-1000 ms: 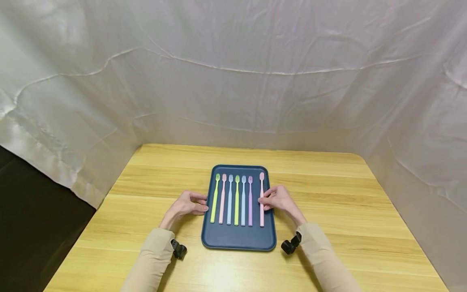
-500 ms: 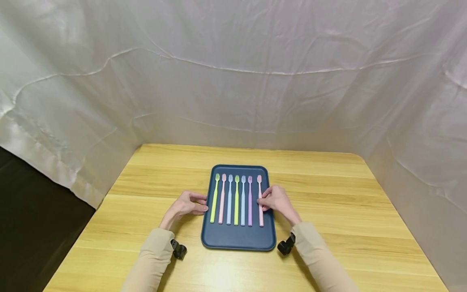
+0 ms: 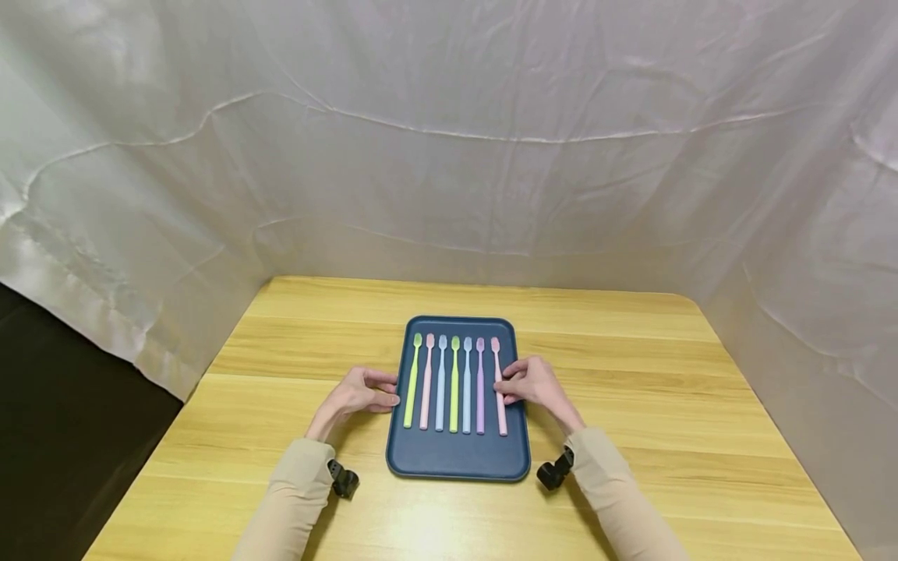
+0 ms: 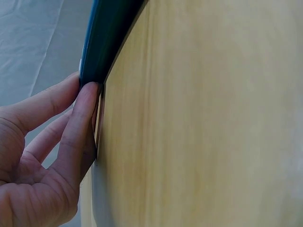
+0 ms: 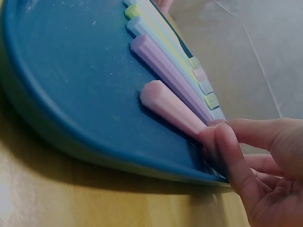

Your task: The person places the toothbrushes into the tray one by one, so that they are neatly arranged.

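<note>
A dark blue tray (image 3: 456, 461) lies on the table, bearing several toothbrushes in a row with heads pointing away. My left hand (image 3: 356, 394) grips the tray's left rim; in the left wrist view, the thumb and a finger pinch the tray edge (image 4: 97, 47). At the right end of the row, my right hand (image 3: 539, 387) pinches a pink toothbrush (image 3: 501, 419) by its middle, between thumb and forefinger. That toothbrush tilts slightly, its head leaning left. Beside it lies a purple toothbrush (image 3: 480, 405), separated by a gap at the handle ends.
Left of the purple one lie blue (image 3: 467, 405), yellow-green (image 3: 454, 405), and pink (image 3: 426, 405) toothbrushes, among others. The wooden table (image 3: 631, 405) extends around the tray. Pale cloth (image 3: 449, 210) hangs behind and at the sides. A small black camera sits at each wrist.
The pink toothbrush in my right hand has shifted left, closer to the purple one, its head moving most. My left hand stays on the tray rim.
</note>
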The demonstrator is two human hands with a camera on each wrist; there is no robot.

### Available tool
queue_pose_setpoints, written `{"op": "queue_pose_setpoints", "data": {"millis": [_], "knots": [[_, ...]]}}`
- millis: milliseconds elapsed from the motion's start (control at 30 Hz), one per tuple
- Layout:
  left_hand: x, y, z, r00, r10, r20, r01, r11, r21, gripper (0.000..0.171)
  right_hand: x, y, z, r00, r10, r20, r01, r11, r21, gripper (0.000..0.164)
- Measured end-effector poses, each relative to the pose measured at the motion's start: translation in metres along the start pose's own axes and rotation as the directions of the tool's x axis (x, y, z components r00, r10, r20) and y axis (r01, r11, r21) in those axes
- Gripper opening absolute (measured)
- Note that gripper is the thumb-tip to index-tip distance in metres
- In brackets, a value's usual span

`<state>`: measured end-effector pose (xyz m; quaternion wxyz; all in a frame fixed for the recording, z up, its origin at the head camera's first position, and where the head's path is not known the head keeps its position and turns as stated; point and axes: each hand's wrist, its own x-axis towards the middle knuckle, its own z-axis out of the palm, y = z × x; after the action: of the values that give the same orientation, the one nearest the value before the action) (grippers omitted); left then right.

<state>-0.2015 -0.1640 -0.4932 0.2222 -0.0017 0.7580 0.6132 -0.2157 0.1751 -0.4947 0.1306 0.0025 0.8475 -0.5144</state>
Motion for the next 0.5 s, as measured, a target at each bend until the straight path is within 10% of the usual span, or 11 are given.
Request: {"op": "queue_pose_setpoints", "data": {"millis": [500], "knots": [[0.0013, -0.0011, -0.0007, 1.000, -0.015, -0.007, 0.015, 1.000, -0.003, 0.056, 0.0016, -0.0064, 0.0034, 1.000, 0.031, -0.003, -0.031, 0.996, -0.079, 0.038]]}}
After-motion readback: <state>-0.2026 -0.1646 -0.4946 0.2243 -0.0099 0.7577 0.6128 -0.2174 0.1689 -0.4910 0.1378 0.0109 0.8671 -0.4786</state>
